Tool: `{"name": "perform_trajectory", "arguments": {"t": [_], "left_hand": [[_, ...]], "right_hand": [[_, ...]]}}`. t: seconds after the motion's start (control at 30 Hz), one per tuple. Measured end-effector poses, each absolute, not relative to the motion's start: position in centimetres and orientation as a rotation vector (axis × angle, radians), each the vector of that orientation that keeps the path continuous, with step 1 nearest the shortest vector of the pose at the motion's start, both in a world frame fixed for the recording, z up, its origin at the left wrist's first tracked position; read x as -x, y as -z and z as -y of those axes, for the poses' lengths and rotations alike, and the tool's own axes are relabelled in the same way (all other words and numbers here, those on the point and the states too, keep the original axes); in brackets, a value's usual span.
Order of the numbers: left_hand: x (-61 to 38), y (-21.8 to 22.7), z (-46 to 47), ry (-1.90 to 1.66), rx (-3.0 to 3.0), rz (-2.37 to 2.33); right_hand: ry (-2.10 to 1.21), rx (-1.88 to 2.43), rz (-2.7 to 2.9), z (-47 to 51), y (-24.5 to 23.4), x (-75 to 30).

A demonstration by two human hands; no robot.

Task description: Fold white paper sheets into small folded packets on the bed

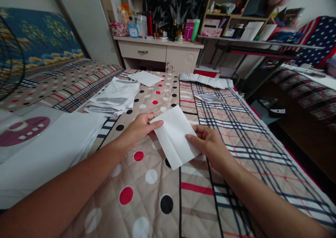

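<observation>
Between my two hands is a white piece of folded paper (176, 138), held tilted just above the patterned bedspread (147, 203). A faint crease runs along its lower left side. My left hand (143, 126) pinches the upper left corner, thumb on top and fingers behind. On the right edge, my right hand (206, 140) grips the paper with its thumb on the front face; the other fingers are partly hidden behind it. Beyond my left hand lies a stack of printed papers (115, 96), with a separate white sheet (146, 78) past it.
At left lies a large white paper pile (60, 143) under clear plastic with a purple print. A row of folded papers (206, 80) and a small grey-white sheet (209, 98) lie at the far right of the bed. A cluttered dresser (143, 51) stands behind.
</observation>
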State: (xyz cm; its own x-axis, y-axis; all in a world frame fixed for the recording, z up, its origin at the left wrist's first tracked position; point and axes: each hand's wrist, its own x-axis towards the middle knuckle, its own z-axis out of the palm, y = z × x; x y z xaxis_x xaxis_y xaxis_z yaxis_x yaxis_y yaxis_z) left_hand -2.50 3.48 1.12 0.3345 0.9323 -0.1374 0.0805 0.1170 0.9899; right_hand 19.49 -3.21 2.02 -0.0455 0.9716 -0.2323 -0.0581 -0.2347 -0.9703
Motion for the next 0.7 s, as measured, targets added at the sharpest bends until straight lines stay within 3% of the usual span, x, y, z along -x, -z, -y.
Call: {"name": "perform_trajectory", "arguments": {"t": [0.23, 0.3, 0.5, 0.6, 0.7], "left_hand": [[3.6, -1.2, -5.2, -0.925, -1.727, -1.246], [3.8, -1.0, -5.5, -0.891, -1.807, -1.245], [3.7, 0.4, -5.8, -0.836, -1.703, -1.127], [3.2, 0.9, -5.6, -0.812, -1.655, -1.113], [2.6, 1.1, -5.1, -0.891, -1.762, -1.124]], "right_hand": [[-1.553, 1.406, 1.399, 4.2, -1.6, -18.8], [-1.338, 1.443, 1.608, 4.2, -1.5, -19.2], [-0.119, 1.268, 2.269, 3.4, -2.1, -20.9], [0.064, 0.971, 2.499, 3.3, -2.8, -21.0], [0.001, 0.738, 2.680, 3.7, -3.0, -20.7]]}}
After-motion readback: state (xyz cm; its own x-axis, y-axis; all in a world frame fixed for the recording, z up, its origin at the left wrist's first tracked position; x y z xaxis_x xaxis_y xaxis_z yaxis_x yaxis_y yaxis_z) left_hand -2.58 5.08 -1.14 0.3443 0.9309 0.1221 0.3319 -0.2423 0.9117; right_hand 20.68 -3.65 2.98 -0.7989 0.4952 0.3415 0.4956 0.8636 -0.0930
